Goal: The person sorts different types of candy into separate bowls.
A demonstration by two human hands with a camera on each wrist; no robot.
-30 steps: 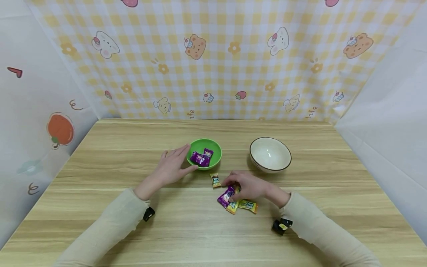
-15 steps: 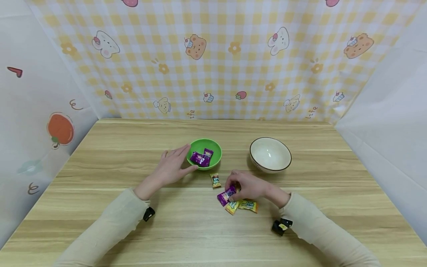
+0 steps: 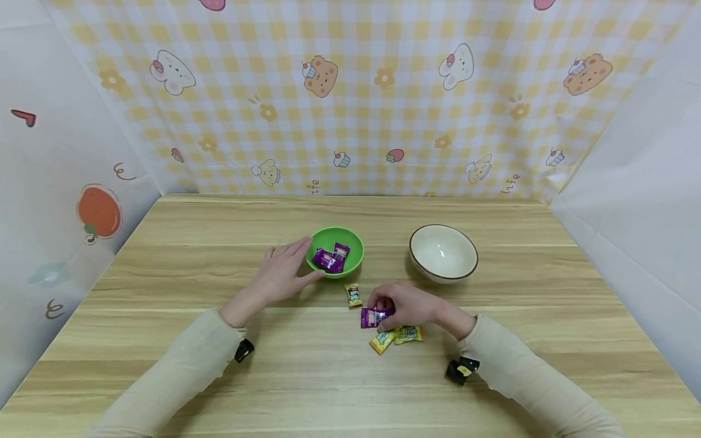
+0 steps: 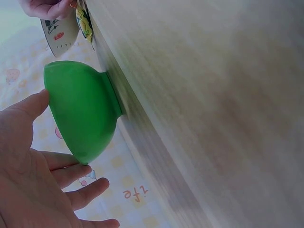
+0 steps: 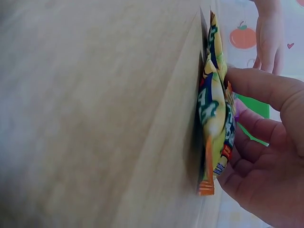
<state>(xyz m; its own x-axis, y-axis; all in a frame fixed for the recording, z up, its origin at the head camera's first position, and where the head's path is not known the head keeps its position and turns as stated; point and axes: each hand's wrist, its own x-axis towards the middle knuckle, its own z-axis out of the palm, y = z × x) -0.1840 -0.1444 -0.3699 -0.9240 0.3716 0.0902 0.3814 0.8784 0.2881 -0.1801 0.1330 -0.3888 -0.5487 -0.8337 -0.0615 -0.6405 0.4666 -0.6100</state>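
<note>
My left hand [image 3: 282, 271] rests against the near left side of a green bowl [image 3: 355, 240], thumb and fingertips at its rim and fingers mostly straight. Inside the bowl lie purple-wrapped candies [image 3: 327, 260]. With thumb and index finger my right hand [image 3: 409, 302] pinches another purple-wrapped candy [image 3: 371, 317], its right end hidden by the hand. Beneath that hand, yellow-wrapped candies [image 3: 382, 342] lie bunched on the table; the right wrist view shows the yellow wrappers [image 5: 211, 107] close up beside the thumb. A smaller yellow-and-brown candy [image 3: 353, 295] lies between the bowl and the right hand.
A white bowl with a dark rim [image 3: 443, 252] stands at the back right. The wooden table [image 3: 306, 377] ends at a yellow checked curtain [image 3: 356, 121], with white sheets on both sides.
The purple candy in the right hand has turned from slanted to level. The yellow candies under it have shifted slightly. My left hand and both bowls have stayed put.
</note>
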